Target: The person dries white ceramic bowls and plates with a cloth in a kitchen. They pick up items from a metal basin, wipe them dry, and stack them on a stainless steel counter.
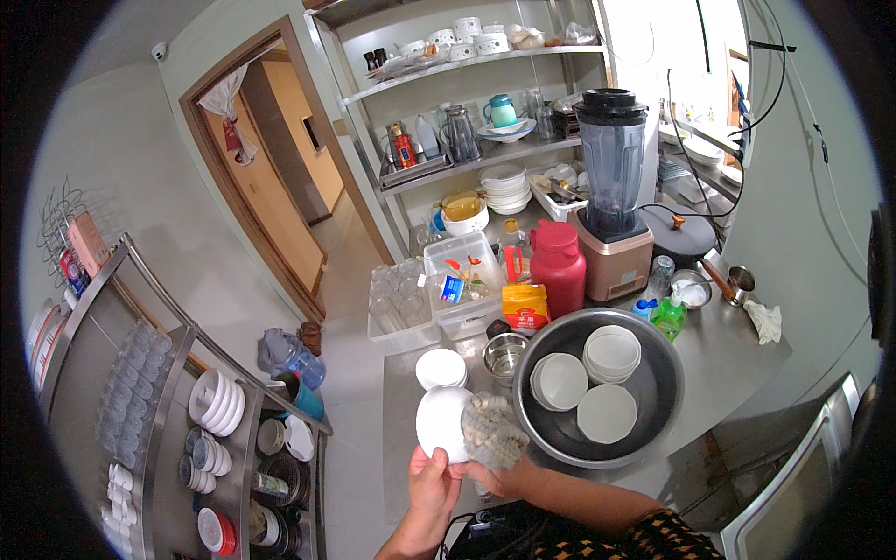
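My left hand (431, 484) grips the near rim of a small white plate (439, 423), with the thumb on its face. A fluffy grey cloth (495, 428) is in my right hand (498, 479), which comes in from the right and meets the plate's lower right edge. The cloth lies against the plate's right side and hides part of it. Just beyond stands a short stack of white dishes (441, 368) on the steel table (404, 427). To the right, a large metal basin (532, 427) holds three groups of white dishes (607, 413).
Behind are a steel bowl (505, 355), a yellow packet (525, 308), a red thermos jug (557, 269), a blender (610, 182) and plastic bins (462, 325) with glasses. A green soap bottle (669, 318) stands behind the basin. On the left is a steel rack (234, 448) of tableware.
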The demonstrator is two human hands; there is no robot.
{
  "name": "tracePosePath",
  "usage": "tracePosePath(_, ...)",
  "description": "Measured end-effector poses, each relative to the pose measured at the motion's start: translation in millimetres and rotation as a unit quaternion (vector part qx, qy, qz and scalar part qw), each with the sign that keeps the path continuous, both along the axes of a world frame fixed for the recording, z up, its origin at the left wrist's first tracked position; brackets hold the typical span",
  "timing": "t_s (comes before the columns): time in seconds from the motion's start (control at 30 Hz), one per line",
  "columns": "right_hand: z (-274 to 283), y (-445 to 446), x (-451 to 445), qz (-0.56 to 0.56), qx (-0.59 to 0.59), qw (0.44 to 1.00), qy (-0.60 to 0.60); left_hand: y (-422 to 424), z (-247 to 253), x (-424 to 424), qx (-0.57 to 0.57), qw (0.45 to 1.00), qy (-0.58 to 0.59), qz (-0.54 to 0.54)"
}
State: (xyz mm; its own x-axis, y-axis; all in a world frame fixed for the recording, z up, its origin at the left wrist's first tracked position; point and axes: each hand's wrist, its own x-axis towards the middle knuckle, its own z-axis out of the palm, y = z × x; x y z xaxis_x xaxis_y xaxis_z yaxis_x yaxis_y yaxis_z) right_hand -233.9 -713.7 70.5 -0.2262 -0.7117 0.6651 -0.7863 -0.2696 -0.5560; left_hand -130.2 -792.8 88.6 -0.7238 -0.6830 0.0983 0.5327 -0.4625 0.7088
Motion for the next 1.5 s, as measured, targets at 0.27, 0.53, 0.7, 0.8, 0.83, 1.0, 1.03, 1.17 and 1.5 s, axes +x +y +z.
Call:
tracePosePath(0.27, 1, -2, -1, -0.019, 0.021, 0.999, 0.046, -3, -3, 3, -0.009, 0.999, -0.043, 0.003)
tracePosePath(0.53, 17, -1, -12, -0.01, 0.107, 0.911, -0.397, -10, -13, 15, -0.019, 0.991, -0.086, -0.103)
tracePosePath(0.7, -14, -17, -14, -0.018, 0.049, 0.784, -0.618, -5, -21, 5, -0.035, 0.995, -0.043, -0.08)
tracePosePath(0.8, -12, -18, -10, 0.04, 0.026, 0.647, -0.761, -3, -27, -1, -0.104, 0.99, -0.078, -0.052)
tracePosePath(0.83, -3, -17, -8, 0.071, 0.004, 0.596, -0.8, -5, -32, 0, -0.144, 0.983, -0.107, -0.047)
tracePosePath(1.0, 12, -8, -26, 0.092, 0.079, 0.556, -0.823, -22, -7, 7, -0.553, 0.794, -0.24, -0.073)
tracePosePath(1.03, 11, -6, -30, 0.125, 0.089, 0.578, -0.801, -25, -4, 5, -0.596, 0.771, -0.214, -0.074)
tracePosePath(1.17, 2, 2, -44, 0.076, 0.152, 0.656, -0.735, -36, 17, 6, -0.698, 0.674, -0.2, -0.132)
tracePosePath(1.5, -54, -8, -58, -0.006, 0.094, 0.677, -0.73, -38, 22, 7, -0.782, 0.531, -0.325, -0.031)
